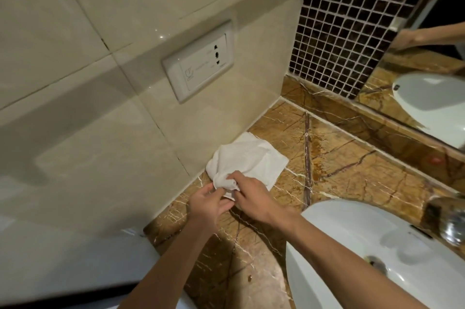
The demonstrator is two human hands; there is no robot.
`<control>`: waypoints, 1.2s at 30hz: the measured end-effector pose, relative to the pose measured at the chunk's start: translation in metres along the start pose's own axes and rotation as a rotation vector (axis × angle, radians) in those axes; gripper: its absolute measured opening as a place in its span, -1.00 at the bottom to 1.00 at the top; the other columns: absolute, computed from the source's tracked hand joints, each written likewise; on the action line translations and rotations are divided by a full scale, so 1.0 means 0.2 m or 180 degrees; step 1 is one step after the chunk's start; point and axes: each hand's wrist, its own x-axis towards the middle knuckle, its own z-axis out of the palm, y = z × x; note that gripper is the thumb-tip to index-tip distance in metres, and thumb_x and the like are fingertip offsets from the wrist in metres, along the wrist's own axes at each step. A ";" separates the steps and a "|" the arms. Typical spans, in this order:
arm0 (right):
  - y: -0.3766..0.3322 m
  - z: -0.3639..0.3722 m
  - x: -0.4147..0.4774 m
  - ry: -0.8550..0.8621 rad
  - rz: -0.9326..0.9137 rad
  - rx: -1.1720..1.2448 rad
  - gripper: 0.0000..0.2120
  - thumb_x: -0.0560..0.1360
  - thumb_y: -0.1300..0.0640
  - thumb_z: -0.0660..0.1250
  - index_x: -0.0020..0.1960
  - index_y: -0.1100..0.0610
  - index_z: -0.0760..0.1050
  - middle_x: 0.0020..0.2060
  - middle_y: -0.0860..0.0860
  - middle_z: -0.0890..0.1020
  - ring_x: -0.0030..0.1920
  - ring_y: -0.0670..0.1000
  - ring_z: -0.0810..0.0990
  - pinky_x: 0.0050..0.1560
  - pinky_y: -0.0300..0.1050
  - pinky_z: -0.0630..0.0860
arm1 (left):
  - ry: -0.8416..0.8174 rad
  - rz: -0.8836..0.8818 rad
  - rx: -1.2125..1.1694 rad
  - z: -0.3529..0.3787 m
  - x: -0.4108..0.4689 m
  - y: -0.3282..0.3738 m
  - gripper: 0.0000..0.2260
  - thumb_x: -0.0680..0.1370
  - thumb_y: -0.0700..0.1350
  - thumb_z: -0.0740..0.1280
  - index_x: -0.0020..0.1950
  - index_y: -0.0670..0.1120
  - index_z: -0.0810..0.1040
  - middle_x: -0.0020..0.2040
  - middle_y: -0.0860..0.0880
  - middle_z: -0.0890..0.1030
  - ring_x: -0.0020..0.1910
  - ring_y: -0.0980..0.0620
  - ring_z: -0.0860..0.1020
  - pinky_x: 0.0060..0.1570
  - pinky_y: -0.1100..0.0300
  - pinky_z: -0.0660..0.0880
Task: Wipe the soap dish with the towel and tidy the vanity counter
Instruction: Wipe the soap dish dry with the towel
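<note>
A white towel (pixel 247 159) lies on the brown marble counter (pixel 339 167), pushed against the beige wall tiles. My left hand (pixel 208 204) and my right hand (pixel 251 196) both pinch the towel's bunched near corner, lifting it slightly off the counter. The far part of the towel stays flat. No soap dish shows in this view; whether anything lies under the towel is hidden.
A white sink basin (pixel 364 253) sits at the lower right, with a chrome faucet (pixel 453 223) at the right edge. A wall socket plate (pixel 198 62) is mounted above the towel. Dark mosaic tiles (pixel 347 21) and a mirror (pixel 427 82) line the back.
</note>
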 end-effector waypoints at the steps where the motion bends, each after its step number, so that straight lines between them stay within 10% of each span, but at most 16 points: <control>1: 0.01 -0.02 0.00 -0.0044 0.0024 -0.0008 -0.76 0.53 0.22 0.17 0.20 0.12 0.35 0.04 0.16 0.62 0.01 0.16 0.56 -0.09 0.00 0.46 | -0.0064 -0.0035 0.0000 -0.01 0.01 0.00 -0.66 0.50 -0.37 0.33 0.27 -0.29 0.47 -0.03 -0.27 0.64 -0.20 -0.14 0.69 -0.26 0.12 0.65; 18: 0.04 0.07 -0.13 0.0235 0.0280 -0.0029 -0.74 0.45 -0.07 0.05 0.11 -0.09 0.32 -0.08 -0.03 0.45 -0.05 0.00 0.37 -0.10 0.04 0.40 | -0.0471 -0.0115 -0.0120 -0.08 0.13 -0.01 -0.74 0.54 -0.24 0.32 0.22 -0.23 0.53 0.07 -0.22 0.66 -0.07 -0.16 0.68 -0.11 0.01 0.64; 25: 0.04 0.09 -0.12 0.0101 -0.0047 -0.0177 -0.59 0.41 0.23 0.20 0.24 0.00 0.31 0.08 -0.01 0.54 0.03 0.07 0.46 0.33 -0.01 0.20 | -0.1068 -0.0326 -0.0173 -0.06 0.15 -0.01 -0.72 0.58 -0.12 0.25 0.25 -0.21 0.51 0.12 -0.21 0.65 0.08 -0.17 0.64 -0.07 0.01 0.62; 36: 0.04 0.09 -0.11 0.0197 0.0256 0.0293 -0.67 0.38 0.28 0.27 0.10 0.01 0.40 -0.08 0.01 0.47 -0.03 0.00 0.38 -0.09 -0.04 0.36 | -0.0661 -0.0405 -0.0196 -0.06 0.12 0.00 -0.74 0.63 -0.17 0.17 0.24 -0.27 0.47 0.11 -0.30 0.62 0.02 -0.21 0.65 0.03 -0.10 0.57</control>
